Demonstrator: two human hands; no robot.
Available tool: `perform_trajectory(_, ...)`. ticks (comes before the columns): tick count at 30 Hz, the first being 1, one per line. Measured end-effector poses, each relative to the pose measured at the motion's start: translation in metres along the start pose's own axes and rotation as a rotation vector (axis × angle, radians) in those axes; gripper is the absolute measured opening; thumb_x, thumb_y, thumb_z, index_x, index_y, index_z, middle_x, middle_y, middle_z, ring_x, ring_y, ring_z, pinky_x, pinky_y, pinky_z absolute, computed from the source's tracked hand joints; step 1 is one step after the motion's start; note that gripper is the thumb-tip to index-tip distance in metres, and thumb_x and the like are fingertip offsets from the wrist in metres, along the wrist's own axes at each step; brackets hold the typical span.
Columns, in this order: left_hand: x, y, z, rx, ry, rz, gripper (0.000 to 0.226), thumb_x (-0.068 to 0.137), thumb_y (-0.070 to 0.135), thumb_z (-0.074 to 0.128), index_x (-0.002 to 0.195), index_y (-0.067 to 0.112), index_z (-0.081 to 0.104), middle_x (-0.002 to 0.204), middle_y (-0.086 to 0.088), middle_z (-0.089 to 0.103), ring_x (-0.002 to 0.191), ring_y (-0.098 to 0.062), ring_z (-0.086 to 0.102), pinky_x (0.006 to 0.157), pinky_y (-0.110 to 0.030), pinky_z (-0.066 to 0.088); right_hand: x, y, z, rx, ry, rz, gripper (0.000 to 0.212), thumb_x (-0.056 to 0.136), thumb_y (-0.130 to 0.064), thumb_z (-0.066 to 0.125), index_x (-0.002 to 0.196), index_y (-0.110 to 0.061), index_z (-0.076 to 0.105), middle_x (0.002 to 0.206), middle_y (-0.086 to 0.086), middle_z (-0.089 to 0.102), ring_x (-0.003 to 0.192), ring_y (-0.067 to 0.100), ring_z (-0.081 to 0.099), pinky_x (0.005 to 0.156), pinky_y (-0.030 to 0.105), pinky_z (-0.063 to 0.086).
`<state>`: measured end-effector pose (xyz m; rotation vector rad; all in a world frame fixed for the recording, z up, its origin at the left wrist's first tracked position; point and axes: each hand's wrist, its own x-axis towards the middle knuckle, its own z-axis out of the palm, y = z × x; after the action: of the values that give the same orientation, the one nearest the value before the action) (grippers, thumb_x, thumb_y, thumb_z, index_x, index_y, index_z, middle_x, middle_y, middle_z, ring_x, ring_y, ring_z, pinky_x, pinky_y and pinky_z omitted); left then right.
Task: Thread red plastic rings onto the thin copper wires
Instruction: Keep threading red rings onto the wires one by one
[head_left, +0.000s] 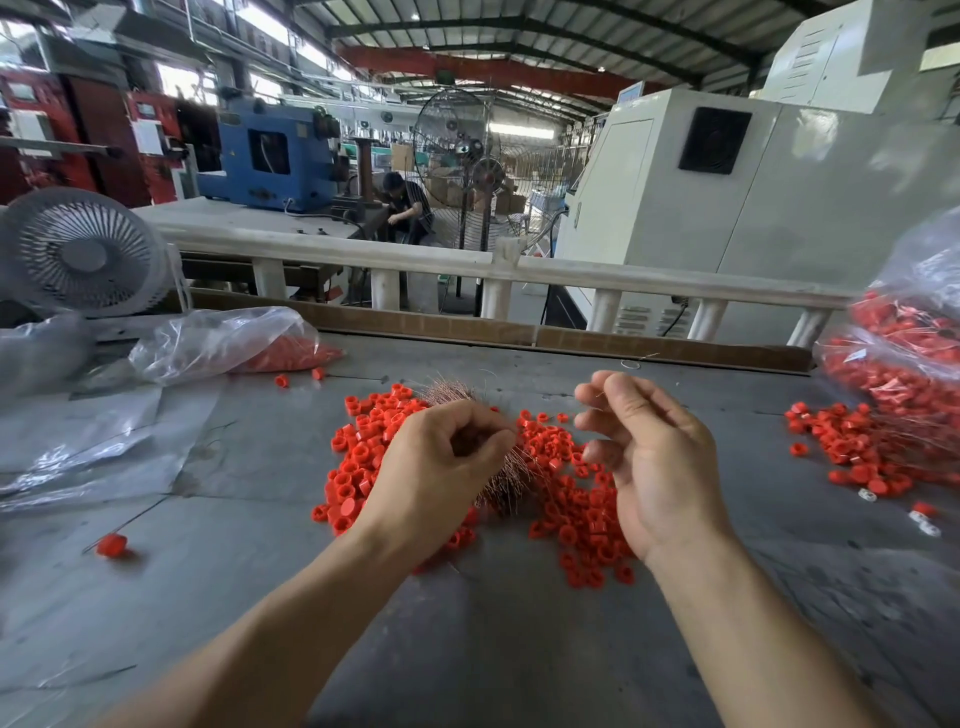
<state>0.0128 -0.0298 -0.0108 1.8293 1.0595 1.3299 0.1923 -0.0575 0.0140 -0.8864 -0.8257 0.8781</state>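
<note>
No writing reads anywhere from here. The left hand (436, 462) curls over the copper wires (511, 478), pinching what looks like a strand; its fingertips are hidden. The right hand (647, 457) pinches a hair-thin wire. Red rings (571, 499) lie heaped on the grey surface (519, 649) beneath both hands.

A grey tabletop (519, 649) carries a loose heap of red rings (566, 499) around a bundle of copper wires (506, 480). One ring (111, 545) lies apart at left. Clear bags (218, 340) lie at far left; a full bag (909, 343) with spilled rings (852, 447) sits at right.
</note>
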Motion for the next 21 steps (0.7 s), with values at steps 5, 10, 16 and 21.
perform_trajectory(5, 0.000, 0.001, -0.002, -0.036, 0.021, -0.036, 0.011, 0.093, 0.015, 0.074, 0.085, 0.020, 0.077, 0.057, 0.020, 0.058, 0.050, 0.003, 0.046, 0.051, -0.012, 0.037, 0.007, -0.003, -0.007, 0.140, 0.122, 0.077, 0.013, 0.101, -0.011, 0.059, 0.095, -0.010, 0.070, 0.089, 0.009, 0.079, 0.074, 0.018, 0.076, 0.051, 0.023, 0.055)
perform_trajectory(10, 0.000, 0.003, -0.004, -0.040, 0.044, -0.049, 0.008, 0.092, 0.020, 0.076, 0.085, 0.023, 0.078, 0.073, 0.007, 0.072, 0.063, -0.002, 0.059, 0.058, -0.022, 0.051, 0.011, -0.002, -0.011, 0.181, 0.166, 0.120, 0.012, 0.102, -0.011, 0.059, 0.097, -0.009, 0.070, 0.087, 0.010, 0.079, 0.076, 0.020, 0.078, 0.052, 0.024, 0.057)
perform_trajectory(16, 0.003, -0.006, -0.008, -0.062, 0.135, -0.092, 0.014, 0.090, 0.024, 0.079, 0.081, 0.034, 0.076, 0.075, 0.002, 0.074, 0.063, -0.005, 0.060, 0.059, -0.025, 0.053, 0.012, 0.005, -0.014, 0.062, 0.226, 0.139, 0.013, 0.103, -0.011, 0.059, 0.097, -0.006, 0.070, 0.082, 0.009, 0.078, 0.067, 0.019, 0.075, 0.050, 0.025, 0.056)
perform_trajectory(21, 0.004, -0.006, -0.009, -0.055, 0.133, -0.096, 0.015, 0.090, 0.024, 0.078, 0.083, 0.037, 0.075, 0.075, 0.002, 0.073, 0.061, -0.002, 0.058, 0.057, -0.019, 0.051, 0.014, 0.003, -0.017, 0.078, 0.236, 0.141, 0.012, 0.102, -0.010, 0.061, 0.097, -0.004, 0.070, 0.078, 0.011, 0.077, 0.065, 0.020, 0.074, 0.053, 0.025, 0.058)
